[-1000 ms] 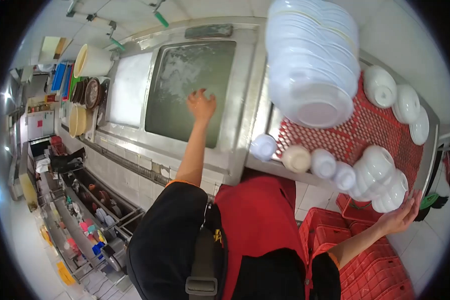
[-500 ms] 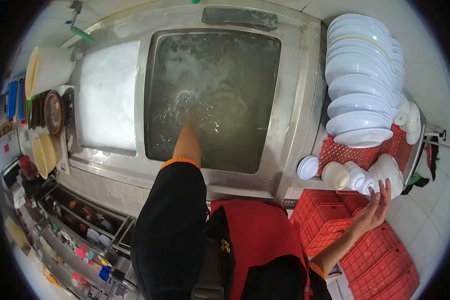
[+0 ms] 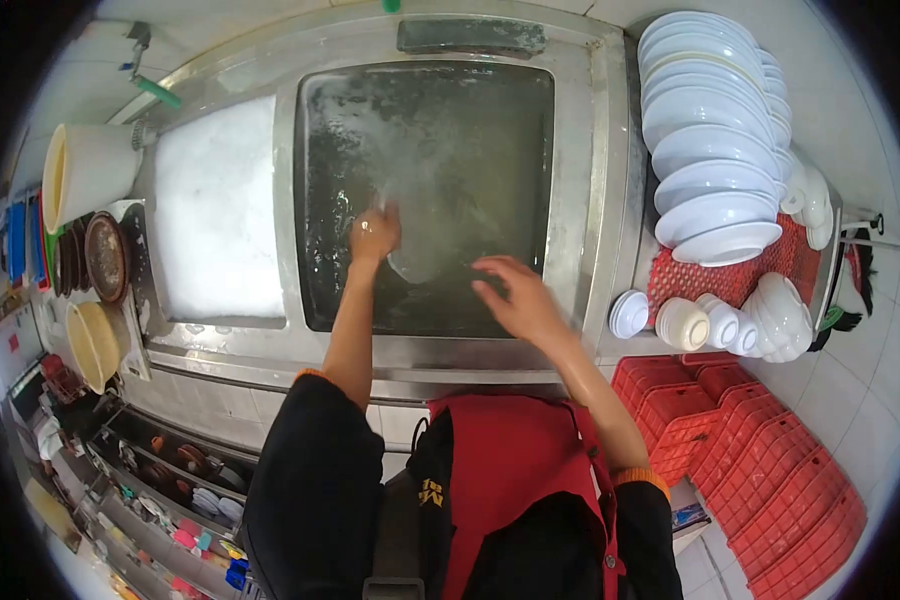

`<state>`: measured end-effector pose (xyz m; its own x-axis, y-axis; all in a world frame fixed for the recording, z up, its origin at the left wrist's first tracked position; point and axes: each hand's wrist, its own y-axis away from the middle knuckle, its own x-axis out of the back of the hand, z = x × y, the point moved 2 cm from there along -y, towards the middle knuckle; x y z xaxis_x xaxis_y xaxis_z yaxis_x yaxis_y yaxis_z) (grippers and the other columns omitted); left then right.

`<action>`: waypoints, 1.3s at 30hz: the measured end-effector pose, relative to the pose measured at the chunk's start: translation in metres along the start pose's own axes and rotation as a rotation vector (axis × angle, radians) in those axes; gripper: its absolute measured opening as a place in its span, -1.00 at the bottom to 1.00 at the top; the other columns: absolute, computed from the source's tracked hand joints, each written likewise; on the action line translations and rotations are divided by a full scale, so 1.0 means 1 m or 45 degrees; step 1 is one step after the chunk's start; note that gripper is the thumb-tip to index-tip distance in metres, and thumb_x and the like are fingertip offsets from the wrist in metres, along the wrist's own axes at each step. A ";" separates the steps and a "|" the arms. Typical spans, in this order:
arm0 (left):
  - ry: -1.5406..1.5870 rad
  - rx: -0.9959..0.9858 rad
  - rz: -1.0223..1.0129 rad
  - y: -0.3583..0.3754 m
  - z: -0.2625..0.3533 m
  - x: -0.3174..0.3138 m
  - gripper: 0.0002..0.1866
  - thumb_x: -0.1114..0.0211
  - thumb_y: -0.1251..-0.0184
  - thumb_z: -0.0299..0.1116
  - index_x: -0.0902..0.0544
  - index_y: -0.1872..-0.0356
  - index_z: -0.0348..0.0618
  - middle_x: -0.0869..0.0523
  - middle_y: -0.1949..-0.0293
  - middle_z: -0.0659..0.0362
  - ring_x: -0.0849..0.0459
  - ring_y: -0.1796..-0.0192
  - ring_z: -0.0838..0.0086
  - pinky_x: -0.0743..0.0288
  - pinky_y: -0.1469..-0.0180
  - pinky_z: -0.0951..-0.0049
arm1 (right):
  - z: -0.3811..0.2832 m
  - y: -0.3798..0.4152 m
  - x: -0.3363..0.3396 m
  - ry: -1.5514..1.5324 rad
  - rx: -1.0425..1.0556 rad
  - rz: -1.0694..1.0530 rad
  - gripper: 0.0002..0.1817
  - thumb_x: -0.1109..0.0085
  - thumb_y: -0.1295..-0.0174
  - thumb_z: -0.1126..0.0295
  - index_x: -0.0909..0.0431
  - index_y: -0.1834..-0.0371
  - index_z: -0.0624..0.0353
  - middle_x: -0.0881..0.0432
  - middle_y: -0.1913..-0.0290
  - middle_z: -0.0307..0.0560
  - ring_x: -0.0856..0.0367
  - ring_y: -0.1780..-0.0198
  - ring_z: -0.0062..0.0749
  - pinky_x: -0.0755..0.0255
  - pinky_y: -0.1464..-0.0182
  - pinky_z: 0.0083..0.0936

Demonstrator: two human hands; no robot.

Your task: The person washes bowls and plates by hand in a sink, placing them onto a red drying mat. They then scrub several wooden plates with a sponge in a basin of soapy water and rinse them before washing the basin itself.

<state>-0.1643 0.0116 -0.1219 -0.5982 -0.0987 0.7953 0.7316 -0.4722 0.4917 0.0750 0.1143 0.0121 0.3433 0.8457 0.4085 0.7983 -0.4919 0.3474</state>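
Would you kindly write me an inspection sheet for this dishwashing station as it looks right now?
Surface: steel sink unit; right basin of murky water, left basin of white foam.
Job's things: pale dish at the water surface.
Clutter: stacked white bowls and upturned cups on a red mat; white bucket.
Hands: left hand on the dish; right hand open above the water.
Cables: nothing seen.
Surroundings: red crates at right; shelves of utensils at left.
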 end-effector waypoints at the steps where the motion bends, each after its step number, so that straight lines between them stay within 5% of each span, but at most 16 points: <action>1: 0.044 0.000 0.088 0.018 0.013 0.024 -0.42 0.23 -0.48 0.08 -0.50 -0.14 -0.17 -0.61 0.09 -0.35 -0.56 -0.06 -0.19 -0.40 -0.10 -0.06 | -0.003 -0.005 -0.019 0.109 -0.038 -0.052 -0.64 -0.13 -0.28 0.27 -0.46 -0.13 0.09 -0.50 -0.15 0.06 -0.49 -0.16 -0.04 -0.41 -0.13 -0.24; 7: 0.326 -0.064 0.331 0.088 0.032 0.124 -0.42 0.33 -0.52 0.06 -0.50 -0.13 -0.17 -0.60 0.01 -0.27 -0.52 -0.08 -0.24 -0.35 -0.13 -0.07 | -0.039 -0.021 -0.122 0.143 0.397 0.047 -0.53 -0.10 -0.29 0.24 -0.35 -0.23 0.16 -0.42 -0.24 0.12 -0.39 -0.23 0.06 -0.27 -0.27 -0.16; 14: 0.973 -0.010 0.402 0.076 -0.021 0.104 -0.47 0.23 -0.53 -0.04 -0.41 -0.22 -0.26 -0.57 -0.08 -0.24 -0.49 -0.18 -0.14 -0.34 -0.19 0.06 | -0.031 -0.035 -0.142 0.388 0.746 0.361 -0.47 -0.21 0.00 0.51 -0.45 -0.14 0.11 -0.51 -0.12 -0.05 -0.46 -0.13 -0.08 -0.34 -0.18 -0.17; 18: 1.647 0.004 0.372 0.086 -0.025 0.093 -0.54 0.08 -0.50 -0.16 -0.39 -0.24 -0.27 -0.59 -0.07 -0.02 -0.59 -0.06 0.25 -0.49 0.05 0.29 | -0.028 -0.032 -0.127 0.565 0.847 0.490 -0.47 -0.22 0.07 0.54 -0.50 -0.09 0.05 -0.55 -0.04 -0.19 -0.50 -0.04 -0.21 -0.39 -0.03 -0.26; 24: 1.558 0.056 0.177 0.114 -0.011 0.132 -0.39 0.11 -0.47 0.09 -0.35 -0.30 -0.19 -0.58 -0.02 0.05 -0.56 0.09 0.46 -0.41 0.27 0.48 | -0.051 -0.042 -0.098 0.407 0.855 0.579 -0.61 -0.23 -0.02 0.52 -0.58 0.00 0.09 -0.64 0.09 -0.12 -0.57 0.05 -0.25 -0.38 -0.01 -0.30; 25: 1.496 -0.090 0.225 0.127 -0.007 0.143 -0.25 0.20 -0.45 0.23 -0.24 -0.37 -0.23 -0.47 -0.15 0.01 -0.51 -0.07 0.40 -0.42 0.10 0.42 | -0.062 -0.041 -0.090 0.304 0.808 0.557 -0.63 -0.23 -0.06 0.51 -0.58 -0.01 0.11 -0.65 0.08 -0.08 -0.58 0.03 -0.27 -0.38 -0.03 -0.31; 28: 1.633 0.069 0.284 0.131 -0.006 0.133 -0.10 0.17 -0.31 0.40 0.00 -0.50 0.00 -0.17 -0.41 -0.09 -0.18 -0.44 0.11 -0.14 -0.33 -0.05 | -0.092 -0.045 -0.061 -0.326 0.468 0.513 -0.62 -0.21 -0.28 0.39 -0.49 -0.16 0.13 -0.64 0.03 -0.12 -0.61 0.07 -0.38 -0.40 -0.07 -0.40; 29: 1.773 0.307 0.050 0.118 -0.016 0.119 -0.24 0.25 -0.45 0.26 -0.06 -0.46 -0.09 -0.14 -0.44 0.05 -0.17 -0.43 0.30 -0.15 -0.33 0.15 | -0.104 -0.041 -0.051 -0.528 0.491 0.475 -0.60 -0.18 -0.30 0.39 -0.46 -0.20 0.15 -0.61 -0.03 -0.09 -0.56 -0.01 -0.41 -0.36 -0.12 -0.43; 33: 2.551 -0.536 -0.491 0.136 0.028 0.104 -0.29 0.21 -0.48 0.17 -0.11 -0.43 -0.15 -0.19 -0.45 0.12 -0.17 -0.46 0.27 -0.13 -0.38 0.06 | -0.130 -0.024 0.004 -0.980 0.646 0.434 -0.52 -0.13 -0.35 0.41 -0.33 -0.33 0.16 -0.50 -0.20 -0.08 -0.45 -0.17 -0.47 -0.32 -0.22 -0.51; 35: 2.648 -0.631 -0.503 0.141 0.042 0.109 -0.34 0.16 -0.49 0.12 -0.16 -0.42 -0.13 -0.26 -0.41 0.11 -0.22 -0.44 0.27 -0.14 -0.40 0.08 | -0.129 -0.010 0.029 -1.135 0.665 0.369 -0.45 -0.10 -0.36 0.42 -0.23 -0.40 0.13 -0.41 -0.28 -0.05 -0.44 -0.17 -0.49 -0.35 -0.20 -0.51; 39: 2.650 -0.768 -0.449 0.143 0.074 0.126 -0.39 0.02 -0.48 0.01 -0.22 -0.39 -0.13 -0.33 -0.37 0.10 -0.28 -0.40 0.27 -0.12 -0.43 0.10 | -0.114 0.002 0.064 -1.278 0.585 0.488 -0.57 -0.14 -0.35 0.38 -0.36 -0.26 0.17 -0.52 -0.04 -0.10 -0.47 -0.04 -0.54 -0.38 -0.11 -0.55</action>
<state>-0.1107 -0.0030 0.0749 -0.3476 -0.3097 -0.8850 0.6313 -0.7752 0.0234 0.0424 0.1436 0.1355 0.6733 0.5430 -0.5018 0.5909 -0.8031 -0.0761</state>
